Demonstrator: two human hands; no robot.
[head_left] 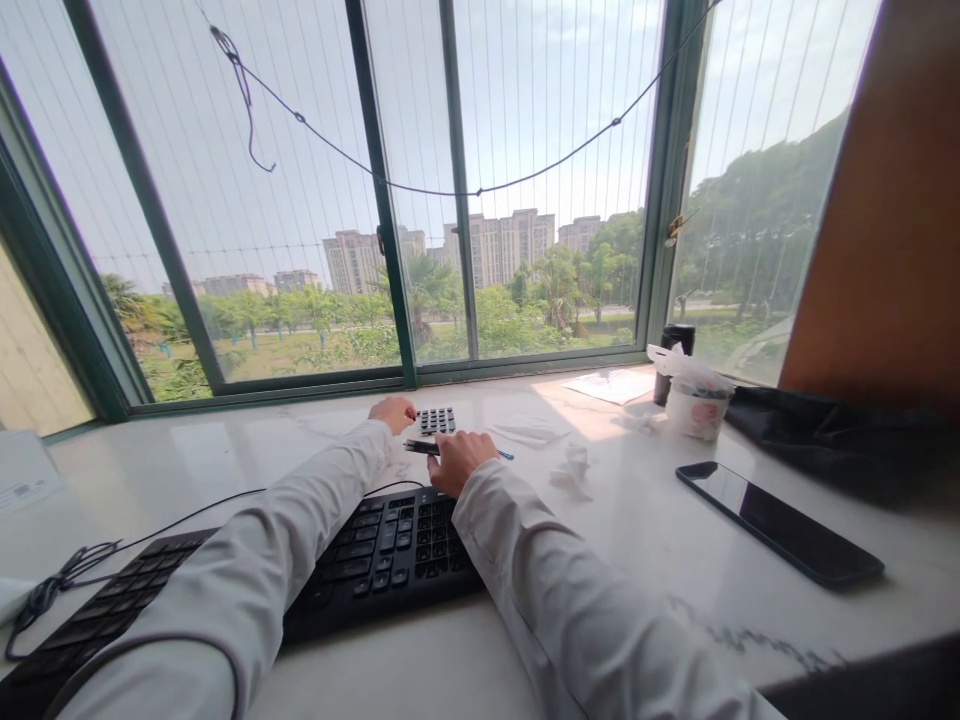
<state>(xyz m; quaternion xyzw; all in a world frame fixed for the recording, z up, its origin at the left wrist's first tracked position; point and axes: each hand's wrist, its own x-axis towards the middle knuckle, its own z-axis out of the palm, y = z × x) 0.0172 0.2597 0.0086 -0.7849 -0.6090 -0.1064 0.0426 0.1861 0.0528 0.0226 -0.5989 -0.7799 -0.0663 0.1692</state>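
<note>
Sleeves: both forearms in pale long sleeves reach forward across the black keyboard (247, 580), which lies nearest on the white counter (645, 560)
Cable: the keyboard's cord (67, 580) bundles at its left end
Phone: a dark phone (780, 523) lies flat, screen up, well apart to the right
Right hand: the right hand (457, 458) rests just beyond the keyboard, fingers curled down together on a dark slim thing, probably a pen (424, 447), lying crosswise; a blue tip shows to the right of the hand
Left hand: the left hand (392, 412) sits just left of the calculator (437, 420), fingers bent and touching its edge or the counter beside it; whether it grips anything I cannot tell
Calculator: flat on the counter, just beyond the pen, between the two hands
Doing it well: judging from this, steady the calculator with the left hand and lift the pen clear before pressing keys
Tissue: crumpled paper (574, 465) right of the hands
Further back: a bagged cup (694, 398), a dark can (673, 345), a paper sheet (611, 384)
Window: green frames (386, 220), buildings beyond
</note>
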